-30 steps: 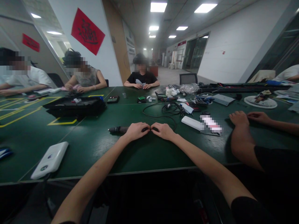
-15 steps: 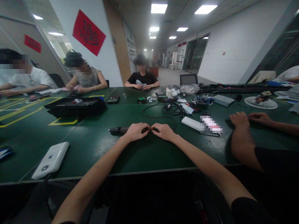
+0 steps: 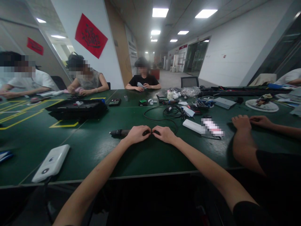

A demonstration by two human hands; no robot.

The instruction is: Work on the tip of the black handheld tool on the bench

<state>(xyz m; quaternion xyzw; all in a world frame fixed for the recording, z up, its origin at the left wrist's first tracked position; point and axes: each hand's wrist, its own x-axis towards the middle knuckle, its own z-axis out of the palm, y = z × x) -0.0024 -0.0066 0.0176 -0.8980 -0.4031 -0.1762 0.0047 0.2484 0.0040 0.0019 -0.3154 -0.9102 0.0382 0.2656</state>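
Observation:
My left hand (image 3: 138, 134) is closed, with its palm over the rear of a dark drill-like tool (image 3: 119, 133). That tool lies on the table, its narrow metal tip pointing left. A dark part shows at the left fingertips; whether it belongs to the tool is hidden. Close beside it, my right hand (image 3: 164, 134) is closed too, fingers curled round something dark that I cannot make out. The fingertips of both hands nearly meet above the green table (image 3: 145, 160). A thin black cable (image 3: 152, 117) runs just behind them.
A white power-bank-like box (image 3: 51, 163) lies near left; a black tray (image 3: 76, 108) stands beyond it. Ahead right are a white bar-shaped device (image 3: 192, 126), coiled cables and a round white fan-like grille (image 3: 262, 105). A neighbour's forearm (image 3: 244, 141) rests at right. Several people sit opposite.
My hands and the tool stay almost in place. The view has tilted slightly, so the scene sits a little lower. The person opposite has lifted a grey object and moved a hand.

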